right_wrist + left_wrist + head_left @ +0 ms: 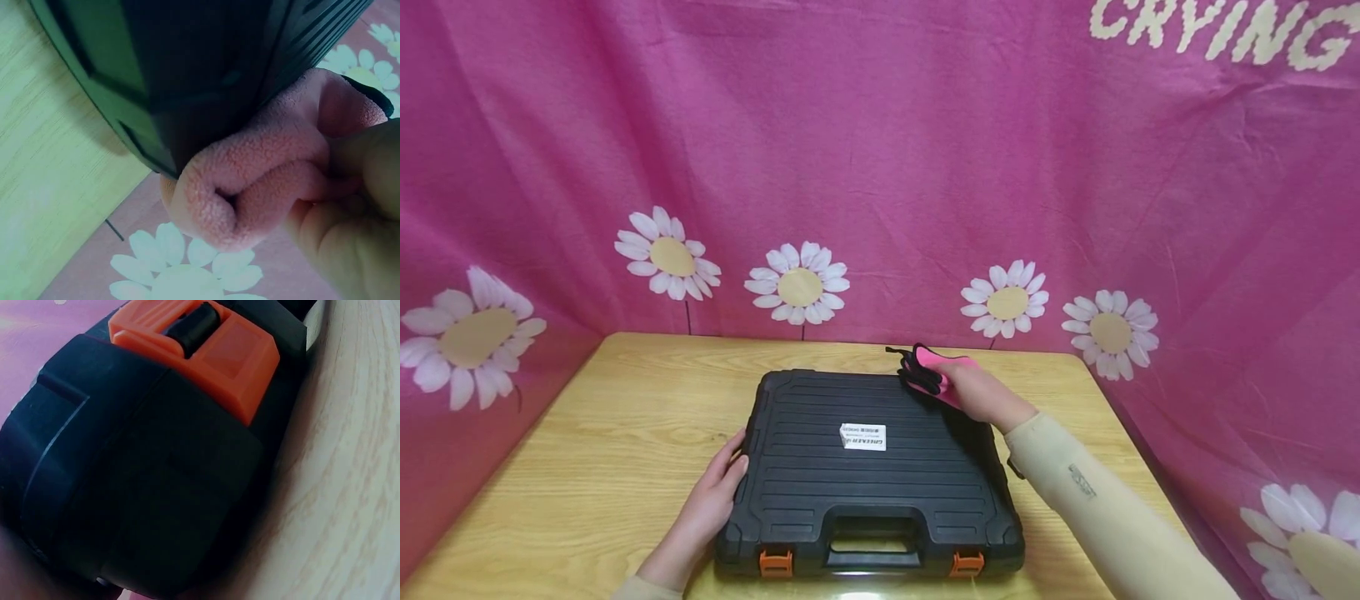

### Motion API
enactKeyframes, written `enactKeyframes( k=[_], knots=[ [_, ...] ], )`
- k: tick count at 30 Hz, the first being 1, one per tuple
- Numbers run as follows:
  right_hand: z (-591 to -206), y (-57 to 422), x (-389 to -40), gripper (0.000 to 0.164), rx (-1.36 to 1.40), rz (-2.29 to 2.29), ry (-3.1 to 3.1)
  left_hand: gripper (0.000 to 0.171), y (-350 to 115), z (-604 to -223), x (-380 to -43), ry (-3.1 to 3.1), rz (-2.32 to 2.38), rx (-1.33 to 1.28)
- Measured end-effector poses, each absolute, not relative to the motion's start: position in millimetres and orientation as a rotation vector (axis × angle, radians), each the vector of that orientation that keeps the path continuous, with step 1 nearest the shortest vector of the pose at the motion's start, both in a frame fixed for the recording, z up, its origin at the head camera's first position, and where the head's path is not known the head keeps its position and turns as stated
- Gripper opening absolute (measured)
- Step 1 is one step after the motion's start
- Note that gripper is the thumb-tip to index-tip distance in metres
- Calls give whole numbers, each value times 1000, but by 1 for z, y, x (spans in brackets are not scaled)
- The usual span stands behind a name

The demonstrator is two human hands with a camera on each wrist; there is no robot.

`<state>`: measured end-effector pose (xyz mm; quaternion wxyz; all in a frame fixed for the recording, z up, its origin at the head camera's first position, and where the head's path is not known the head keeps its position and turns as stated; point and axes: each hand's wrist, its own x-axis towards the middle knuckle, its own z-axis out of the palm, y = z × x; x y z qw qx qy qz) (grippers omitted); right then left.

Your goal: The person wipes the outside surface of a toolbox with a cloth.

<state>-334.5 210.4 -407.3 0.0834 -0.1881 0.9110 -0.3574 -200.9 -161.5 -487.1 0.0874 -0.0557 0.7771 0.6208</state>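
Note:
A black hard plastic tool case (805, 475) with a ribbed lid lies on the wooden table, its handle side facing me. My left hand (706, 498) rests against the case's left side, fingers along the edge; the left wrist view shows the near corner and an orange latch (240, 365), but hardly any of the hand. At the far right corner, my right hand (988, 395) grips a bunched pink fleecy cloth (262, 169) with black edging. The cloth touches the case there, wrapped against its edge. Some right fingers are hidden by the cloth.
A white label (862, 437) sits on the lid. Two orange latches, left (776, 563) and right (967, 565), flank the handle (872, 560). The wooden table (625, 433) meets a pink curtain (880, 150) with daisies at its back and sides.

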Motion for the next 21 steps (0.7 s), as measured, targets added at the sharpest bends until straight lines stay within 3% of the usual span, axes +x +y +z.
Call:
enactKeyframes(
  k=[4,7,10,13,15,18,21],
  knots=[
    [-410,216,-339,36,-757,-715,2946,59,-162,-487,-201,2305,1854,-158],
    [-412,216,-340,34,-560,-1057,2753,59,-162,-487,-201,2308,1851,-162],
    [-414,213,-339,50,-380,-1397,2523,59,-161,-487,-202,2315,1847,-162],
    [-414,209,-333,57,-369,-1586,2390,58,-161,-488,-203,2318,1844,-151],
    [-415,209,-326,49,-444,-1645,2344,58,-161,-489,-203,2320,1844,-143],
    [-415,213,-311,28,-772,-1229,2645,58,-162,-490,-203,2330,1842,-138],
    [-414,219,-294,33,-941,-713,2923,58,-163,-490,-203,2347,1826,-140]
  ],
)
